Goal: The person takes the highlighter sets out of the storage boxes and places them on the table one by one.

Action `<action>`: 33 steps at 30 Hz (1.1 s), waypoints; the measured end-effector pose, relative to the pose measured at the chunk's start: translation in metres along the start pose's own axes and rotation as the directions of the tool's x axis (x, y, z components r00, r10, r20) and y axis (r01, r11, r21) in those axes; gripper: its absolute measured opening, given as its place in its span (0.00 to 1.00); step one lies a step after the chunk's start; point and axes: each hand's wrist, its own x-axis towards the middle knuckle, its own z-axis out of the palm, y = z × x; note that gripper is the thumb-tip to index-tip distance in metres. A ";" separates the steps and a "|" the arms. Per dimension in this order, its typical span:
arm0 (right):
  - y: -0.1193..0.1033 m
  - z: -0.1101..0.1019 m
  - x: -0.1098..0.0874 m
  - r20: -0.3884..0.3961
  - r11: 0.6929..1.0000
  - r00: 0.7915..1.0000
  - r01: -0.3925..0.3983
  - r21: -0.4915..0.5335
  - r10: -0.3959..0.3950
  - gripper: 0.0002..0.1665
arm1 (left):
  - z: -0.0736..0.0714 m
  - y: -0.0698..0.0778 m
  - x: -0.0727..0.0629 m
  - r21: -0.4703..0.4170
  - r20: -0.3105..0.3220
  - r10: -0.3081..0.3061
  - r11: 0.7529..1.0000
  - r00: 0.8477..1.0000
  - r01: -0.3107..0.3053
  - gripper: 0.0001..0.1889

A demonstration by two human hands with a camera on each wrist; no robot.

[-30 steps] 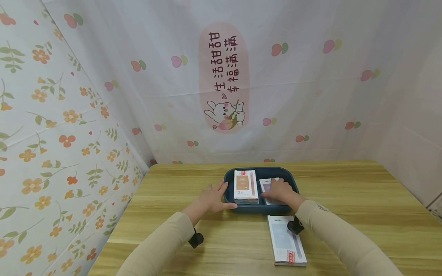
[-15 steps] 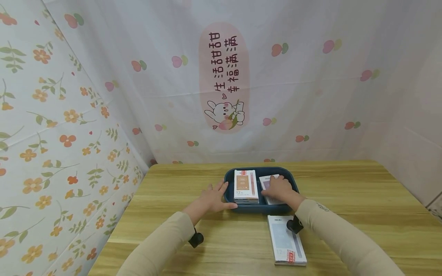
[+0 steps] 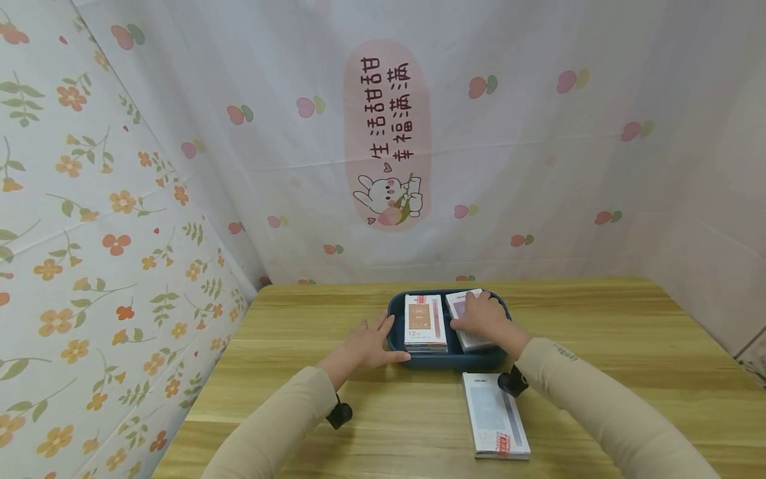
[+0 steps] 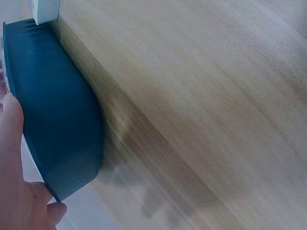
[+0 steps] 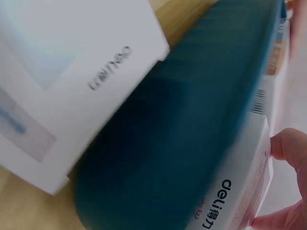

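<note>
In the head view, a dark teal tray [image 3: 443, 361] with two compartments sits on the table. My left hand [image 3: 372, 342] rests against its left front corner, fingers spread and thumb [image 4: 12, 120] along the rim. My right hand [image 3: 487, 318] pinches a flat white box [image 3: 473, 342] with a purple label between thumb and fingers in the right compartment. That box is tilted, its far end raised; "deli" lettering shows on its end in the right wrist view. Stacked white boxes [image 3: 426, 322] with an orange label on top occupy the left compartment.
A white box [image 3: 495, 416] with a pale blue label and red sticker lies in front of the tray, under my right wrist. The wooden table [image 3: 299, 313] ends at a patterned curtain [image 3: 526, 166] behind. Another floral curtain [image 3: 90, 233] hangs at left.
The purple-labelled box has risen at its far end and shifted up and slightly left, with my right hand moving along. My left hand stays at the tray corner.
</note>
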 end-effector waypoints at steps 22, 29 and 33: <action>0.030 -0.056 -0.018 -0.093 0.998 0.996 0.014 0.067 -0.008 0.42 | 0.002 0.000 0.001 0.003 -0.004 -0.003 1.000 1.000 0.003 0.51; 0.053 -0.060 -0.029 -0.099 0.997 0.995 0.011 0.073 -0.004 0.43 | 0.002 0.000 0.001 -0.005 -0.001 -0.004 1.000 1.000 0.004 0.51; 0.066 -0.061 -0.038 -0.088 0.996 0.996 0.005 0.087 0.003 0.43 | 0.001 0.001 0.000 -0.006 -0.003 -0.002 1.000 1.000 0.002 0.51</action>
